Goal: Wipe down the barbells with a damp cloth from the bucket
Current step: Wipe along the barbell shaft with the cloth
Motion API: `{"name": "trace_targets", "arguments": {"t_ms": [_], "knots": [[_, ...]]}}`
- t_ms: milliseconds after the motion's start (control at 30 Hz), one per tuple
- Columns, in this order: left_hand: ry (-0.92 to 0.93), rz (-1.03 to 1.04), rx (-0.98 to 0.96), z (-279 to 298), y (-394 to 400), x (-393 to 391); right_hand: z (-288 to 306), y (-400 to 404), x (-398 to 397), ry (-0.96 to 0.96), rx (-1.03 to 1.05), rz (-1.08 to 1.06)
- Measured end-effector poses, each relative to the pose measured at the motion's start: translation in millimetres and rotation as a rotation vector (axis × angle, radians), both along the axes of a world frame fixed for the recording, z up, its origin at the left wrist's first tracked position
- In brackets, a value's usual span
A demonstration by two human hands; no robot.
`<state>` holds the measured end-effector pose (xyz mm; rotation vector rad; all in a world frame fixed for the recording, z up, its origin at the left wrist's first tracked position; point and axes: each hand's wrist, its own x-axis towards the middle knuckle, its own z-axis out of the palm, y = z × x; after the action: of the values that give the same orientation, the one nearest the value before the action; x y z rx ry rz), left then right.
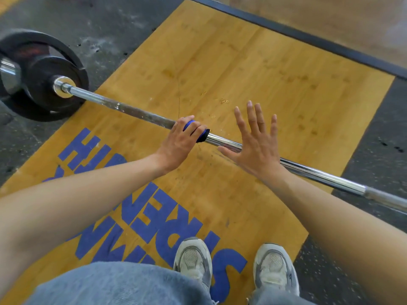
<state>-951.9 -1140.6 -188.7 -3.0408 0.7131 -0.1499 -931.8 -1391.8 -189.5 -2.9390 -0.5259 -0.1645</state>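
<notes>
Barbell (143,112) lies across a yellow wooden lifting platform (275,80), running from the upper left of the view down to the lower right, with 2 black weight plates (44,73) on its left sleeve resting where the platform meets the dark rubber floor (110,23). The left hand (178,142) grasps the shaft near its middle, fingers curled round a blue cloth (198,130) that wraps the bar. The right hand (255,139) is released, fingers straight and spread, held over the shaft just to the right of the cloth; whether its palm touches the steel I cannot tell. Left of the cloth the shaft looks dull and brownish, right of it bright and shiny. No bucket shows in the view.

By my judgement the bar is rigid and heavy, and with plates loaded it will likely stay put under a wiping stroke, though it may roll on the smooth wood. The polished steel is likely slick when damp, so the cloth needs a full wrap and firm squeeze. The dull stretch towards the plates looks the place to work next. A pair of grey shoes (193,260) stands on blue lettering (154,208) near the bar.
</notes>
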Motion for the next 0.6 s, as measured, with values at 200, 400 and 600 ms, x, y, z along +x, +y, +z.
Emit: {"name": "trace_targets", "arguments": {"t_ms": [200,400,600], "knots": [[-0.006,0.011,-0.031,-4,-2,2,0,1,3,-0.035,-0.068,-0.009],[-0.082,0.024,-0.055,-11,-1,3,-3,0,-10,-0.061,-0.112,-0.01],[-0.102,0.056,-0.078,-17,-5,3,-3,2,-14,-0.05,-0.15,-0.048]]}}
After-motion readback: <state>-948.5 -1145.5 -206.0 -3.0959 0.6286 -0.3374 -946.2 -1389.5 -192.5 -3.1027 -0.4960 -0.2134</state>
